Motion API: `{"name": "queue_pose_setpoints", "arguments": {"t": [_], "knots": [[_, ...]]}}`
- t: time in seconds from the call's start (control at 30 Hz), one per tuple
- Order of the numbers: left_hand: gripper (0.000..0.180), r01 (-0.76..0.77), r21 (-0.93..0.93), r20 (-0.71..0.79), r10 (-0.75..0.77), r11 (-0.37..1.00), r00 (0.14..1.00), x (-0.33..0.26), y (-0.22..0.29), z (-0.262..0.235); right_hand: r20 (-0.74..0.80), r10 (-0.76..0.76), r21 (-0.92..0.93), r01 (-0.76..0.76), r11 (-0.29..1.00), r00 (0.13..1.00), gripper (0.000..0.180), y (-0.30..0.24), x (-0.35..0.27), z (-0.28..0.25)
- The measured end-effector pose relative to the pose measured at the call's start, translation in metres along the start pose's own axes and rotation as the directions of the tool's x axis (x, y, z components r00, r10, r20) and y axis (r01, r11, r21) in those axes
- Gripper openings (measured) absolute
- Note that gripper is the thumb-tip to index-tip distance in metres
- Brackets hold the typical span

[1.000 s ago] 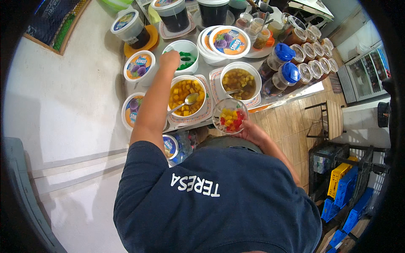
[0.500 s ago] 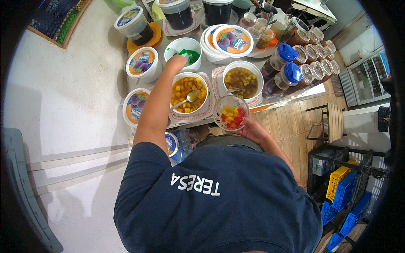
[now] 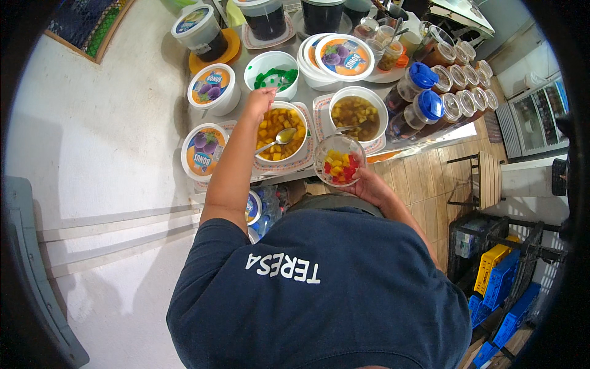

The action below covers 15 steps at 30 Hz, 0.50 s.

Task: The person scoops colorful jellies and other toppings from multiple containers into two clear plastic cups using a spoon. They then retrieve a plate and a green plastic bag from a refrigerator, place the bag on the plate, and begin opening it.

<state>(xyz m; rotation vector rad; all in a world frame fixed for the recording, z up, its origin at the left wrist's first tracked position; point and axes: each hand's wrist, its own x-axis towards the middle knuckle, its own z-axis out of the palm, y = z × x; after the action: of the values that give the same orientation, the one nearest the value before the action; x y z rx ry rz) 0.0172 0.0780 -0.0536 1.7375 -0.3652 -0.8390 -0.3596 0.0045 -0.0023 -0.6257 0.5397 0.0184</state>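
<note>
My left hand (image 3: 261, 101) is closed at the near rim of a white tub (image 3: 252, 75) of green jelly pieces (image 3: 278, 78). It pinches what looks like a spoon (image 3: 283, 82), whose end lies among the jelly. My right hand (image 3: 370, 186) grips a clear plastic bowl (image 3: 319, 163) from its right side, with yellow and red cubes (image 3: 342, 166) inside. Below my left hand sits a tub of yellow fruit cubes in syrup (image 3: 292, 122) with a metal spoon (image 3: 284, 136) resting in it. To its right is a tub of fruit in brownish liquid (image 3: 354, 114), also holding a spoon.
Lidded white tubs (image 3: 213, 87) stand along the left. Stacked lids (image 3: 345, 56) lie behind the brown tub. Blue-capped jars (image 3: 424, 106) and rows of lidded jars (image 3: 470, 101) fill the table's right side. Tubs of dark contents (image 3: 265, 21) line the back. A wooden stool (image 3: 488, 178) is beyond.
My left hand has drawn back toward me from inside the green jelly tub to its near rim. The bowl in my right hand stays nearly in place, and the whole view has shifted slightly.
</note>
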Motion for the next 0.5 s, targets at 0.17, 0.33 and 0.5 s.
{"name": "queue_pose_setpoints", "arguments": {"t": [0.17, 0.33, 0.5], "knots": [[0.021, -0.125, 0.807, -0.152, 0.408, 0.577, 0.9, 0.004, 0.023, -0.007, -0.001, -0.007, 0.02, 0.007, 1.0, 1.0, 0.077, 0.003, 0.001, 0.001], [0.022, 0.014, 0.987, -0.065, 0.318, 0.158, 0.946, 0.01, 0.061, -0.006, 0.017, 0.003, 0.011, -0.003, 1.0, 1.0, 0.075, 0.006, 0.002, -0.004], [0.022, -0.034, 0.936, -0.03, 0.176, 0.349, 0.984, 0.028, 0.045, 0.005, 0.019, -0.004, 0.017, 0.003, 1.0, 1.0, 0.075, 0.01, 0.001, -0.009]]}}
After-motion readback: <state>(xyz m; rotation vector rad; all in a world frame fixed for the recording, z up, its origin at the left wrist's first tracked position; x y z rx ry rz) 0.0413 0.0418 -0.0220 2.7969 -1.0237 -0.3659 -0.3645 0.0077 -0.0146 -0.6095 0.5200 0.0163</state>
